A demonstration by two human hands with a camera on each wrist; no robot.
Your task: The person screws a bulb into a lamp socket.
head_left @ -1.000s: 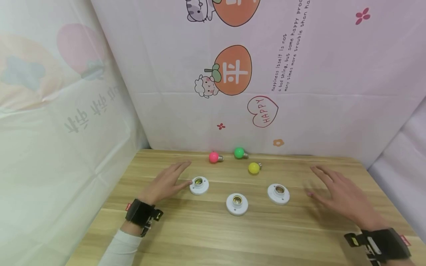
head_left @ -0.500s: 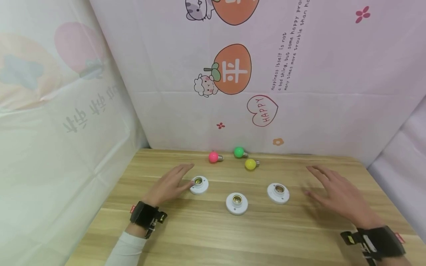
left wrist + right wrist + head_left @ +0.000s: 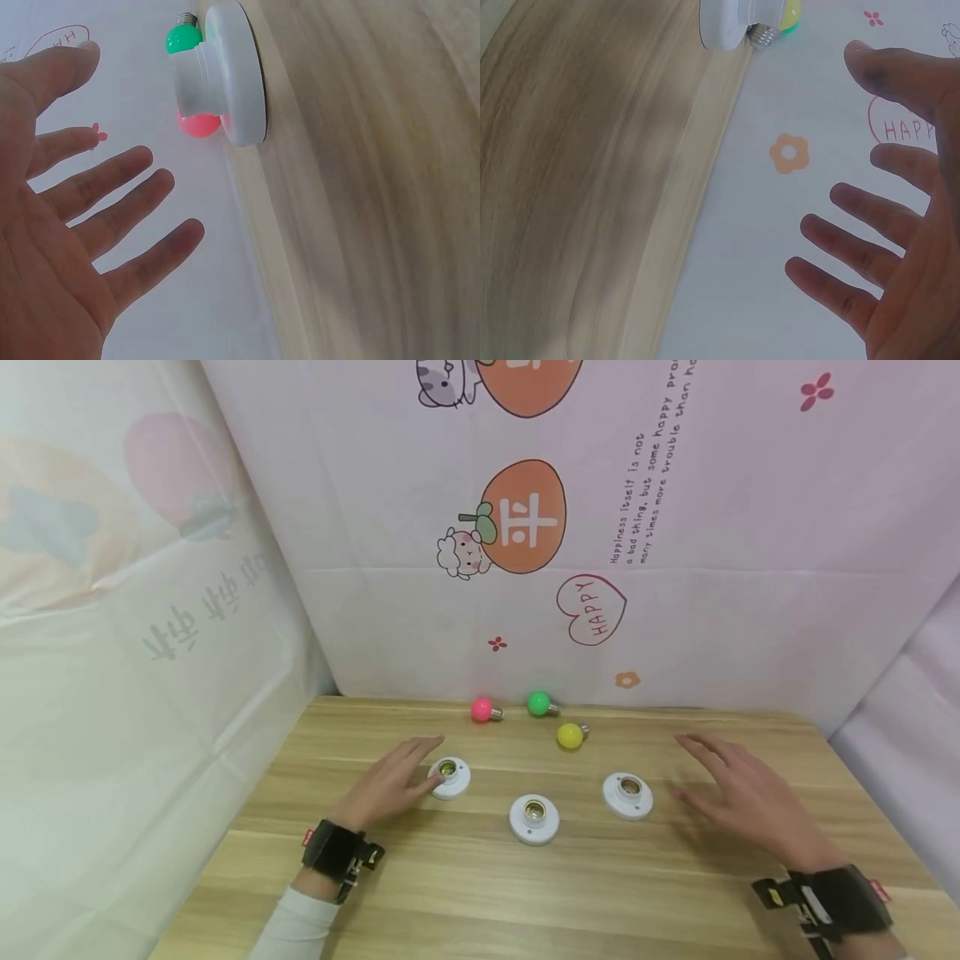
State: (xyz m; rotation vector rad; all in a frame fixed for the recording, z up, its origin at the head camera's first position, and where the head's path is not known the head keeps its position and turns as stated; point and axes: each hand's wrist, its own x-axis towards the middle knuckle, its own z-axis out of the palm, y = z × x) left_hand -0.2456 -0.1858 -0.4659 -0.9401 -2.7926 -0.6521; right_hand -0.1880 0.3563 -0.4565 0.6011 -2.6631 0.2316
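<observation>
Three white lamp sockets sit on the wooden table (image 3: 480, 885): left socket (image 3: 449, 777), middle socket (image 3: 534, 818), right socket (image 3: 627, 795). Behind them lie a pink bulb (image 3: 482, 710), a green bulb (image 3: 539, 703) and a yellow bulb (image 3: 571, 736). My left hand (image 3: 390, 781) is flat with straight fingers, its thumb tip beside the left socket (image 3: 225, 75). To the right of the right socket, my right hand (image 3: 738, 793) hovers with fingers spread and holds nothing. The wrist views show both palms (image 3: 67, 225) (image 3: 900, 240) empty.
Printed plastic sheets (image 3: 600, 527) wall the table at the back, left and right. The table's right edge (image 3: 900, 852) is close to my right wrist. Black straps (image 3: 339, 853) (image 3: 840, 897) are on both wrists.
Both hands have drifted slightly towards the sockets. The yellow bulb has shifted a little on the table. Nothing was picked up.
</observation>
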